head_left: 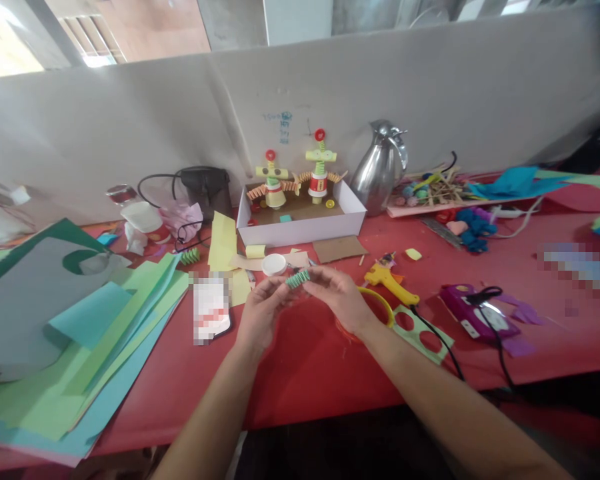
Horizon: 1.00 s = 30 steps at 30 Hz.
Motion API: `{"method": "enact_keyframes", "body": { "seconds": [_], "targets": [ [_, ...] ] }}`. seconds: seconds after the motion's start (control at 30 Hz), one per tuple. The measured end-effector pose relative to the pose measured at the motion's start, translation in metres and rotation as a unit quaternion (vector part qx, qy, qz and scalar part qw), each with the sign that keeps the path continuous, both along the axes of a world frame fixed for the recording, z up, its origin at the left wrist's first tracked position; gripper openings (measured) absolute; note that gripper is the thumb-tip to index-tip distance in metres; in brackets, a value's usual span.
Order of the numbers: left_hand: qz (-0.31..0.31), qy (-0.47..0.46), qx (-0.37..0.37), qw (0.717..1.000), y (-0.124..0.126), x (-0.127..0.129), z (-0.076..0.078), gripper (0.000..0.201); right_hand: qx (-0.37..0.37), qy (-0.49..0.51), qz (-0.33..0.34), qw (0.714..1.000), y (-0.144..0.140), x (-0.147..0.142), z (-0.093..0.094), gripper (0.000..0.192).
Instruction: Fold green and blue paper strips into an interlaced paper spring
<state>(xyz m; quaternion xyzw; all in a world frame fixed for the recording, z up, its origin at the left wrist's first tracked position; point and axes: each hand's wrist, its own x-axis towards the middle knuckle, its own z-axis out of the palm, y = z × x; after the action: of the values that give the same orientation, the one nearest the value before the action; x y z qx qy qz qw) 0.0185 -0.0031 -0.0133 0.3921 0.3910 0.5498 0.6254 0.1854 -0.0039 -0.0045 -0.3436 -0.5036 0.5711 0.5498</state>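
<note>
Between my two hands is a small green folded-paper spring [298, 279], held above the red table. My left hand [264, 303] pinches its left end with thumb and fingers. At the other end, my right hand [337, 293] grips it the same way. Just behind them lies a round white lid [275, 265]. A second green paper spring [190, 257] rests farther left, near yellow paper [223, 241]. Under my right forearm, a roll of yellow tape [389, 308] is partly hidden. Two paper figures with spring arms [275, 193] stand in a white box [300, 231] at the back.
A yellow glue gun [393, 283] with a black cord lies right, beside a purple device [475, 313]. A steel jug [377, 170] stands behind. Coloured paper sheets [125, 353] cover the left side. A phone [213, 307] lies left of my hands.
</note>
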Motion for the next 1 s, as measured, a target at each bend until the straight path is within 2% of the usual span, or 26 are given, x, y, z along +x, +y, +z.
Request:
{"method": "enact_keyframes", "body": {
  "seconds": [0.2,0.43,0.67,0.83,1.0],
  "targets": [
    [0.034,0.021,0.008,0.999,0.0008,-0.0008,-0.001,0.021,-0.009,0.005,0.009,1.0,0.0014,0.001,-0.0029,0.028],
    [0.087,0.042,0.047,0.994,0.0021,-0.0042,0.0011,0.016,-0.031,0.021,-0.062,0.997,0.0069,0.0056,-0.0052,0.026],
    [0.138,0.068,0.076,0.985,0.0023,-0.007,0.0032,0.019,-0.028,0.026,-0.073,0.997,0.0081,0.0083,-0.0022,0.022],
    [0.144,0.044,0.094,0.984,0.0023,-0.008,0.0034,0.021,-0.028,0.036,-0.08,0.996,0.0079,0.0097,-0.0038,0.024],
    [0.104,0.027,0.115,0.987,0.0004,-0.0055,0.0069,0.026,-0.008,0.032,-0.07,0.997,0.0067,0.0099,-0.005,0.028]
  ]
}}
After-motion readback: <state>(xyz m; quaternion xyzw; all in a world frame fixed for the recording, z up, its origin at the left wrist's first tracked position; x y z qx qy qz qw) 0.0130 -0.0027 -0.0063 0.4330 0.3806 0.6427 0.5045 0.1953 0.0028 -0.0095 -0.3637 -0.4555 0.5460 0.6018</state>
